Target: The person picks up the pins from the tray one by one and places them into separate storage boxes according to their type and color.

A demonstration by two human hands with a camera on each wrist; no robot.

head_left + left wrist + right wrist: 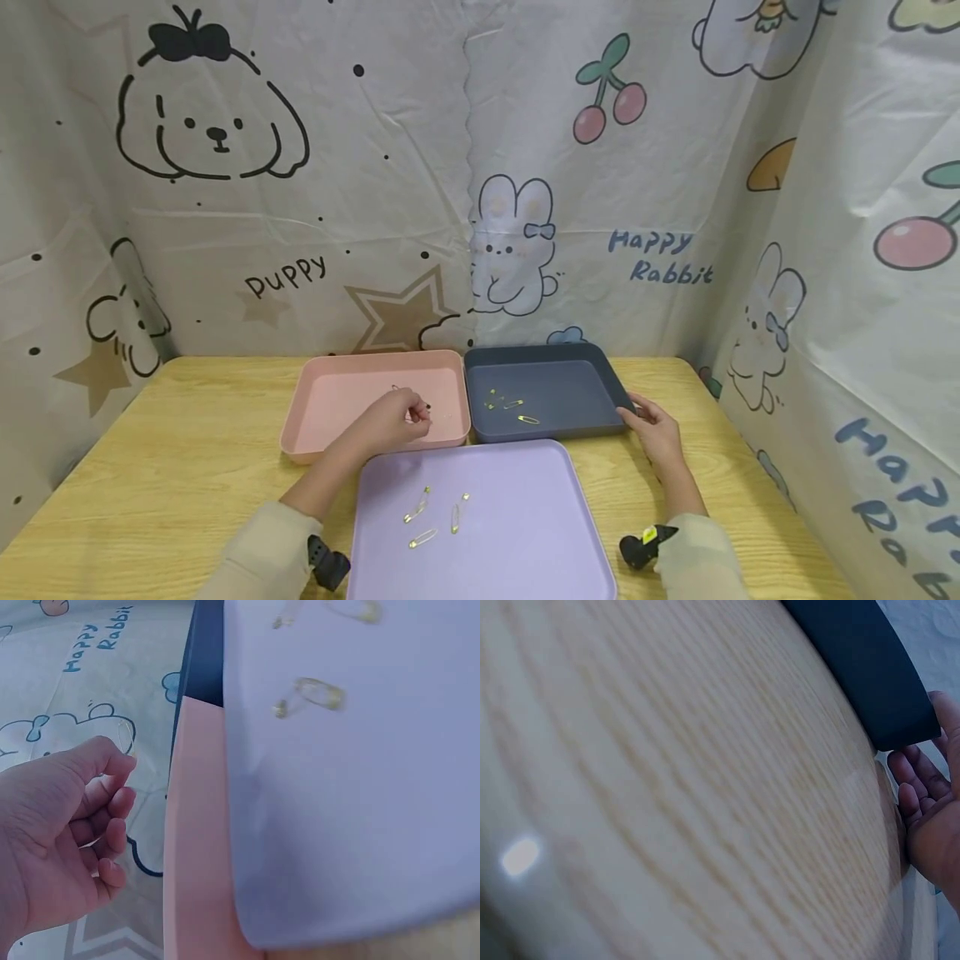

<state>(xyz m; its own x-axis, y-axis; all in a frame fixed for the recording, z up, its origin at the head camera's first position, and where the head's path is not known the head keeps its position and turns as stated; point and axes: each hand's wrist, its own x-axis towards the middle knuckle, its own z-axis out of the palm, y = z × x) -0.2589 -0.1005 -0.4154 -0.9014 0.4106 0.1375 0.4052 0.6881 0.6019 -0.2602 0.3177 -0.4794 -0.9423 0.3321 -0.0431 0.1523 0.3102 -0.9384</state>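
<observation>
Above the pink tray (pixel 330 408), my left hand (pixel 400 418) pinches a safety pin (pixel 126 739) between thumb and index finger; the other fingers curl loosely. My right hand (pixel 654 429) grips the dark blue tray (pixel 573 392) at its right front corner, thumb on the rim and fingers along the outer side. Inside the dark blue tray lie several small gold safety pins (pixel 528 419). In front, the lavender tray (pixel 517 517) bears three gold safety pins (pixel 423 538), spread over its left half. The left hand hides part of the pink tray's floor.
All three trays stand on a light wooden table (pixel 202 450), the pink and dark blue ones side by side at the back. A printed cloth (pixel 405 183) hangs behind and at both sides. Each wrist wears a small black camera (pixel 327 563).
</observation>
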